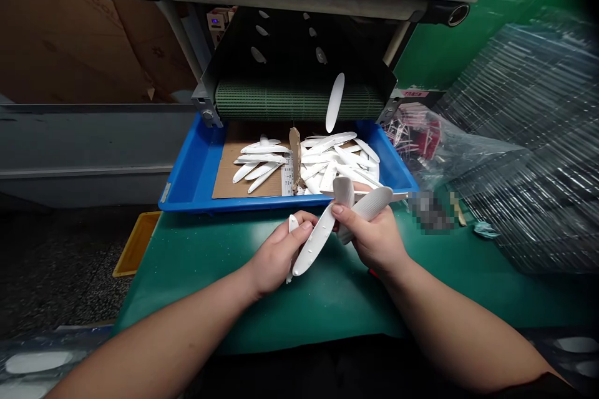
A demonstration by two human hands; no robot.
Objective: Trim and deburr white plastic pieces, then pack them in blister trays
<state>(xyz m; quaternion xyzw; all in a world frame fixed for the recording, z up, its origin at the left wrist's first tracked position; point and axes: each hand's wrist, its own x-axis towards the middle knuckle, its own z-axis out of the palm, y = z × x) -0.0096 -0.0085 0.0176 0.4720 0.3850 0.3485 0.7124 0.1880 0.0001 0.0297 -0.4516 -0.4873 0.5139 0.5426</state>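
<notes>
My left hand (283, 250) is closed, with a white elongated plastic piece (293, 224) in its fingers. Against its fingertips lies another such white oval piece (314, 242), small pegs showing along its face. My right hand (374, 229) pinches the upper end of that pegged piece under its thumb. Several ribbed white pieces (374, 202) fan out of the same hand. Beyond both hands, a blue tray (187, 184) holds more long white pieces, a few on the left (262, 159) and a heap on the right (339, 156), parted by a cardboard strip (294, 159).
A green conveyor belt (299, 100) ends above the tray, with one white piece (335, 103) at its edge and several farther back. Clear plastic trays (528, 137) stack at the right, beside a bag of red and white parts (416, 134). A yellow bin (138, 243) stands lower left.
</notes>
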